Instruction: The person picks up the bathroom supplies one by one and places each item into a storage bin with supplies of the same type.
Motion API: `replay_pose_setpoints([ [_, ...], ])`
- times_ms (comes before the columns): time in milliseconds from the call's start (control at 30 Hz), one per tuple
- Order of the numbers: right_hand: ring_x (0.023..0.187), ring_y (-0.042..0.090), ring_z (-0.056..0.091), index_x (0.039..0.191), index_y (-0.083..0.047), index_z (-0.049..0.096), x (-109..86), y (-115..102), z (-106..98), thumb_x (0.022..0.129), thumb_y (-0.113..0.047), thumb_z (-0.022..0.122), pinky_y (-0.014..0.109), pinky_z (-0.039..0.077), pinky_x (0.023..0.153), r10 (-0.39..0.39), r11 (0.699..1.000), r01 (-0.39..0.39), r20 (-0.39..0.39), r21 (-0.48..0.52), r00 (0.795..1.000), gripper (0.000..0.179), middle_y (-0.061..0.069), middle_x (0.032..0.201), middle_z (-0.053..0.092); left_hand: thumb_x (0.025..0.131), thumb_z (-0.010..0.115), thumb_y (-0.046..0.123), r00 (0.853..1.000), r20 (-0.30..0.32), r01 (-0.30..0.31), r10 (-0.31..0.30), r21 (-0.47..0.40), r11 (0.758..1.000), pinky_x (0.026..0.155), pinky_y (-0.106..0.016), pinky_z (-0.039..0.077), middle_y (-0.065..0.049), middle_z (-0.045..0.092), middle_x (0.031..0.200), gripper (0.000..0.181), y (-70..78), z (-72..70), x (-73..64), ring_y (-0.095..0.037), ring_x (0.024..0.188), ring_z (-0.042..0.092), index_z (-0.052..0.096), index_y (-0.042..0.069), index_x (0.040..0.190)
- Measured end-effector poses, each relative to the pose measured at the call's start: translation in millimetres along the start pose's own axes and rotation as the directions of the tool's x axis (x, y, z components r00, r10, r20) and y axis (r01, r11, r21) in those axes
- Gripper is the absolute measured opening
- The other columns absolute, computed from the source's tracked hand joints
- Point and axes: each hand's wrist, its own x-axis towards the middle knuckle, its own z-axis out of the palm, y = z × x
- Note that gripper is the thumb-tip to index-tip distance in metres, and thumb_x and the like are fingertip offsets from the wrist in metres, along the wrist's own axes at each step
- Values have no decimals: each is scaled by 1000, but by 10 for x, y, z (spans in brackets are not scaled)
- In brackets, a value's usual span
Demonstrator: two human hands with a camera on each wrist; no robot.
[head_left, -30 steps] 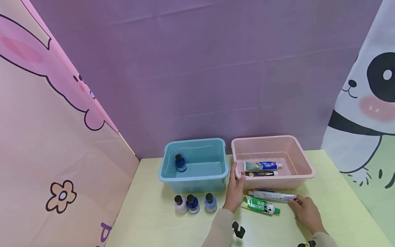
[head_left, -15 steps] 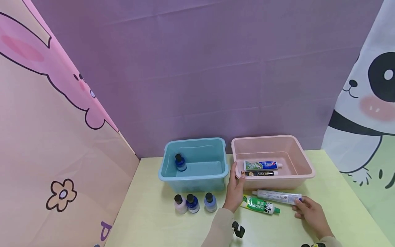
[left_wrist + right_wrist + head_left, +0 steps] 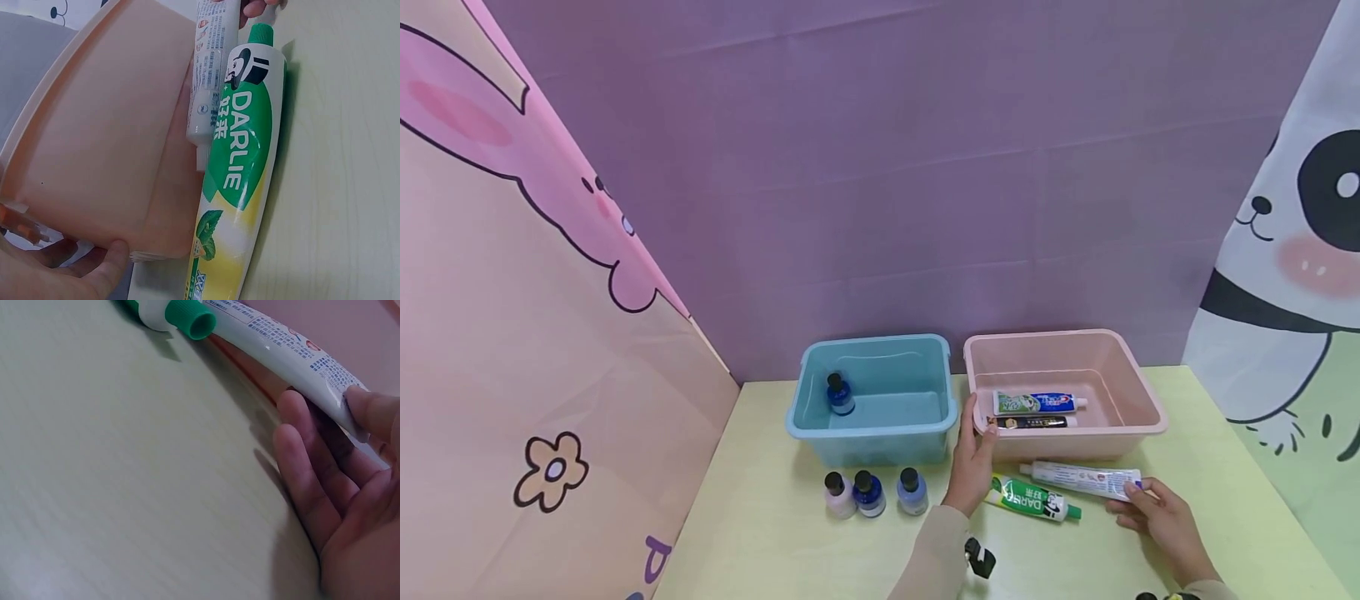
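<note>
My right hand (image 3: 1167, 518) pinches the flat end of a white toothpaste tube (image 3: 1078, 480) between thumb and fingers. In the right wrist view this tube (image 3: 281, 353) slants up to the left, its held end raised over the table. A green and yellow DARLIE toothpaste tube (image 3: 1028, 497) lies just in front of it, green cap to the right. My left hand (image 3: 970, 472) grips the front left corner of a pink bin (image 3: 1075, 447), thumb on the front wall. Inside that bin lie a blue and green toothpaste tube (image 3: 1034, 403) and a black one (image 3: 1033, 422).
Left of the pink bin stands a light blue bin (image 3: 880, 450) holding a dark blue bottle (image 3: 840, 396). Before it stand a pale pink bottle (image 3: 840, 497), a dark blue bottle (image 3: 870, 497) and a lavender bottle (image 3: 913, 495). A purple cloth (image 3: 880, 183) hangs behind.
My right hand has drawn the white tube a little to the right and turned its printed side into view. The left hand has stayed at the pink bin's corner.
</note>
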Motion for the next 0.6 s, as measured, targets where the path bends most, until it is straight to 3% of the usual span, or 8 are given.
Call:
replay_pose_setpoints([
  [167, 81, 8, 75, 89, -18, 60, -67, -5, -66, 107, -25, 55, 25, 63, 73, -73, 990, 69, 28, 125, 997, 20, -10, 88, 77, 107, 42, 54, 1000, -2, 10, -10, 5, 1000, 121, -70, 22, 11, 20, 171, 55, 7, 5, 4, -29, 159, 20, 15, 62, 154],
  [433, 79, 6, 75, 90, -14, 62, -120, -149, -102, 105, -23, 59, 22, 61, 71, -184, 978, 183, 4, 99, 983, 18, -15, 89, 74, 106, 41, 56, 1000, -10, 13, -13, 22, 1000, 120, -71, 22, 12, 20, 171, 55, 8, 4, -4, -29, 159, 21, 14, 65, 153],
  [600, 74, 8, 75, 89, -12, 62, -153, -270, -89, 105, -16, 57, 23, 62, 70, -263, 956, 259, 9, 138, 965, 18, -6, 84, 77, 106, 41, 57, 1000, -4, 17, -17, 25, 1000, 120, -71, 22, 11, 19, 171, 56, -1, -5, -5, -30, 159, 20, 14, 63, 153],
])
